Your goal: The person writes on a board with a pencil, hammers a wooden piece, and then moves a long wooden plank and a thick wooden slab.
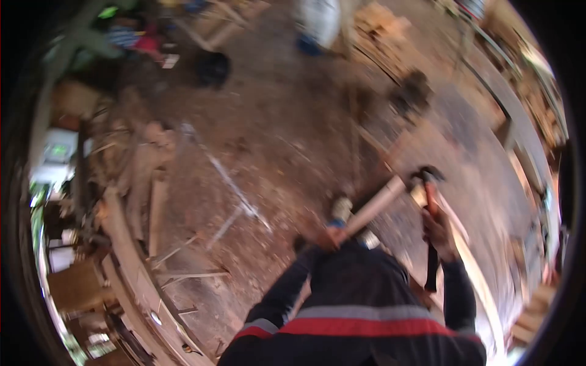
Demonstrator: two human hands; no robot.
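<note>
My right hand (441, 230) is closed around a hammer (431, 198) with an orange and black handle. The hammer's dark head points away from me, and the end of its handle hangs below my fist. My left hand (328, 238), blurred, grips the near end of a pale squared piece of wood (377, 206). That piece slants up to the right, its far end close to the hammer head but apart from it. Below it, parts of my shoes show near the front of my dark jacket (360, 293).
Long boards (131, 244) lie along the left side. A thin pale strip (223, 174) rests on the brown dirt floor (274, 122). A white sack (318, 24) stands at the back, near wood scraps (379, 27). More timber (537, 97) lines the right edge.
</note>
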